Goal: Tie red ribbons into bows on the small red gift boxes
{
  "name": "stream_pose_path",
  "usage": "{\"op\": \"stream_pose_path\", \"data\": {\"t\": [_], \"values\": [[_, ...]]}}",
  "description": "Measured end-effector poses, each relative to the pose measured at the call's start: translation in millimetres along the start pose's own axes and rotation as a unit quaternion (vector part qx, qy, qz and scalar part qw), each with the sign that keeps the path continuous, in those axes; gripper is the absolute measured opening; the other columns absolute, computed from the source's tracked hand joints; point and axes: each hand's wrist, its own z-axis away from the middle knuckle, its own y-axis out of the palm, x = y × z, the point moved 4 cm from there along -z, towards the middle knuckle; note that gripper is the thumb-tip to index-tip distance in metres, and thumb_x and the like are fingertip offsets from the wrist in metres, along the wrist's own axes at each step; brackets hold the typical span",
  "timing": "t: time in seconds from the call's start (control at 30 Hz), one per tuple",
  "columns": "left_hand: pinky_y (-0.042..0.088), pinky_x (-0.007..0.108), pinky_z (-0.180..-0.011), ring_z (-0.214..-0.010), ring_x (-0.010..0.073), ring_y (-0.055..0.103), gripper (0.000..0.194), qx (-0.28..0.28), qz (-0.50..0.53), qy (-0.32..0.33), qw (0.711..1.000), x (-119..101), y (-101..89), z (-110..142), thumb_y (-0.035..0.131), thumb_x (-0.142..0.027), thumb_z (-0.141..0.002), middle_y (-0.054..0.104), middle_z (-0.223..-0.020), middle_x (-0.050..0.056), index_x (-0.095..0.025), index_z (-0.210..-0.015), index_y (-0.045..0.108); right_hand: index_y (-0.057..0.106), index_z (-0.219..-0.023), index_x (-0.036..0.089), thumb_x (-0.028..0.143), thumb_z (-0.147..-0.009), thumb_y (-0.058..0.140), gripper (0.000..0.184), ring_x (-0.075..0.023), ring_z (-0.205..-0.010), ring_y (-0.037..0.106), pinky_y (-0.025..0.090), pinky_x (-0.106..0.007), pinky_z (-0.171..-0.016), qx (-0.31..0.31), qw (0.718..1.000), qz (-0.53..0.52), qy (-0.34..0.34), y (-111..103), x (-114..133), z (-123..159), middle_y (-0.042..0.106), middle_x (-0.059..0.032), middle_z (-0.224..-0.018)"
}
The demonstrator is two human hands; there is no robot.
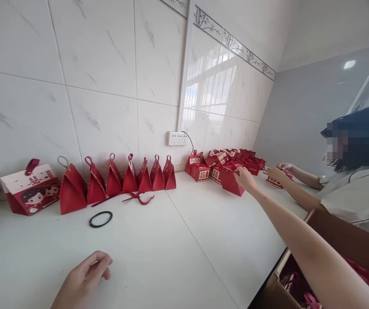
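Note:
My right hand (pixel 245 179) reaches across to the far right pile, its fingers closed on the top of a red gift box (pixel 232 183). That box looks tilted, and other boxes lie close behind it. My left hand (pixel 88 274) is low over the near part of the table, fingers curled in and nothing visible in them. Beyond it a black ring-shaped band (pixel 101 219) lies on the white tabletop (pixel 146 257). Along the wall stands a row of red peaked gift boxes (pixel 113 180) with ribbon loops on top.
Loose red ribbons (pixel 144 198) lie before the row. A larger printed gift box (pixel 33 191) stands at its left end. At right, a co-worker's hands (pixel 276 172) handle another red box. An open cardboard carton (pixel 319 219) with red items sits below my right arm. A power strip (pixel 178 138) is on the wall.

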Motion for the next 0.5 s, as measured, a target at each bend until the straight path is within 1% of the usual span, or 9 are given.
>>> {"op": "stream_pose_path", "data": {"t": [0.07,0.13,0.17,0.23,0.3,0.37,0.43,0.5], "values": [[0.035,0.024,-0.051,-0.057,0.0170,0.048,0.041,0.056,0.012,-0.003,0.998,-2.7,2.9,2.4,0.050,-0.062,-0.066,0.056,-0.057,0.000,-0.021,-0.063,0.055,0.056,-0.092,0.017,0.021,-0.089,0.034,0.022,-0.0220,-0.089,0.060,0.045,-0.031,-0.074,0.002,0.998,-0.017,-0.068,-9.5,31.6,17.9,0.062,-0.0106,-0.100],[0.035,0.024,-0.054,-0.058,0.0166,0.048,0.039,0.085,0.031,0.008,0.996,-7.8,6.0,7.8,0.050,-0.059,-0.068,0.055,-0.058,0.000,-0.020,-0.064,0.054,0.055,-0.090,0.019,0.023,-0.090,0.032,0.023,-0.0199,-0.087,0.060,0.045,-0.029,-0.075,0.016,0.989,-0.037,-0.140,-15.0,63.1,38.4,0.064,-0.0072,-0.095],[0.036,0.025,-0.056,-0.060,0.0168,0.049,0.037,0.092,0.041,0.023,0.995,-11.2,7.5,11.1,0.050,-0.057,-0.069,0.054,-0.059,0.000,-0.020,-0.064,0.053,0.055,-0.089,0.020,0.025,-0.090,0.034,0.022,-0.0199,-0.087,0.061,0.045,-0.029,-0.075,0.030,0.983,-0.042,-0.177,-14.5,76.7,48.7,0.064,-0.0069,-0.095],[0.038,0.025,-0.061,-0.064,0.0170,0.052,0.032,0.106,0.061,0.052,0.991,-17.0,10.2,17.2,0.049,-0.051,-0.071,0.053,-0.061,-0.001,-0.020,-0.064,0.052,0.056,-0.091,0.020,0.034,-0.088,0.040,0.021,-0.0227,-0.089,0.061,0.046,-0.032,-0.074,0.075,0.969,-0.014,-0.236,-5.0,95.6,67.3,0.061,-0.0092,-0.105],[0.039,0.025,-0.065,-0.067,0.0169,0.054,0.028,0.120,0.077,0.061,0.988,-18.6,12.1,21.3,0.047,-0.046,-0.073,0.054,-0.063,-0.001,-0.019,-0.066,0.051,0.057,-0.099,0.018,0.043,-0.084,0.046,0.031,-0.0269,-0.093,0.061,0.048,-0.037,-0.076,0.129,0.956,0.056,-0.257,13.3,101.7,80.7,0.057,-0.0141,-0.115],[0.039,0.026,-0.065,-0.068,0.0167,0.055,0.024,0.128,0.086,0.057,0.986,-17.1,12.5,23.5,0.046,-0.041,-0.075,0.055,-0.065,-0.001,-0.019,-0.068,0.051,0.057,-0.106,0.015,0.048,-0.081,0.050,0.042,-0.0295,-0.096,0.062,0.049,-0.040,-0.079,0.170,0.945,0.114,-0.255,32.4,100.6,89.2,0.056,-0.0180,-0.116],[0.039,0.026,-0.062,-0.068,0.0164,0.055,0.021,0.129,0.086,0.056,0.986,-15.6,12.5,25.7,0.045,-0.038,-0.076,0.056,-0.066,0.000,-0.019,-0.068,0.052,0.059,-0.108,0.013,0.049,-0.079,0.053,0.046,-0.0307,-0.097,0.062,0.051,-0.040,-0.077,0.192,0.933,0.130,-0.275,46.2,101.3,96.7,0.058,-0.0191,-0.114],[0.038,0.025,-0.060,-0.067,0.0162,0.056,0.020,0.126,0.081,0.059,0.987,-15.3,13.3,28.5,0.046,-0.036,-0.076,0.056,-0.066,0.000,-0.019,-0.068,0.052,0.058,-0.113,0.014,0.046,-0.076,0.057,0.049,-0.0324,-0.100,0.062,0.051,-0.040,-0.076,0.196,0.920,0.141,-0.309,54.6,105.8,105.4,0.058,-0.0191,-0.118]]}}
